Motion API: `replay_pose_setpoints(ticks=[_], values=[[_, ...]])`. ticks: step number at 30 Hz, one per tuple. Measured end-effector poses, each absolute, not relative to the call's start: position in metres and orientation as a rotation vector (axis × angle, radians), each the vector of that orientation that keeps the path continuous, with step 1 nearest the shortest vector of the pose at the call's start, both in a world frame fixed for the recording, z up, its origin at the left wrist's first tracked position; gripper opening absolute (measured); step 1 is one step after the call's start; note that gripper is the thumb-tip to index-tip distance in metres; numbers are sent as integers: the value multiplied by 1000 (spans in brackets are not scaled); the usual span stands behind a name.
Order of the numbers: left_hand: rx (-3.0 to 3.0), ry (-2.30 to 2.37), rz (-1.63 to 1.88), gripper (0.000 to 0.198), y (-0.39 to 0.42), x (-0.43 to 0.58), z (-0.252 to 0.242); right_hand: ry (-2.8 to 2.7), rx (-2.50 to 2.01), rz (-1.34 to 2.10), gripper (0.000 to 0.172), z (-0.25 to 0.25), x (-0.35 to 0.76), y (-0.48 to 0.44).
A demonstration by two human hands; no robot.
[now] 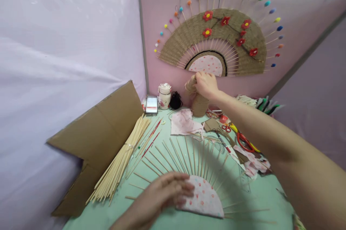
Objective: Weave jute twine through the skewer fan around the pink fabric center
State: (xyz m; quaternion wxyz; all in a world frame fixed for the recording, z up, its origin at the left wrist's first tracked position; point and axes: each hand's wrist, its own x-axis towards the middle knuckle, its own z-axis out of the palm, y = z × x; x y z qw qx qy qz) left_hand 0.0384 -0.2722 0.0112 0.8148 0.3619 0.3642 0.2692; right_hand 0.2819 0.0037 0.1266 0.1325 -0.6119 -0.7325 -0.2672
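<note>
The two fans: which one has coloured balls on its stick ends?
The upper fan, against the pink board; the lower fan, on the table, has none.

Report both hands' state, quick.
Left hand: loosely open over the spotted half-circle; contact unclear.
Right hand: closed on a roll of twine.

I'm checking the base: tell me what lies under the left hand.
Under the left hand: part of the patterned half-circle and some thin sticks. Their covered portions cannot be seen.
</note>
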Motion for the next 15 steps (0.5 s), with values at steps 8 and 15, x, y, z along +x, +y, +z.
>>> replay_pose_setpoints(ticks=[8,15], values=[[1840,1586,580,31,-84,78,19,-2039,-1517,-912,23,151,309,-47],[2033,1818,383,38,7,102,1,-2130,-1505,-858,20,128,317,-38]])
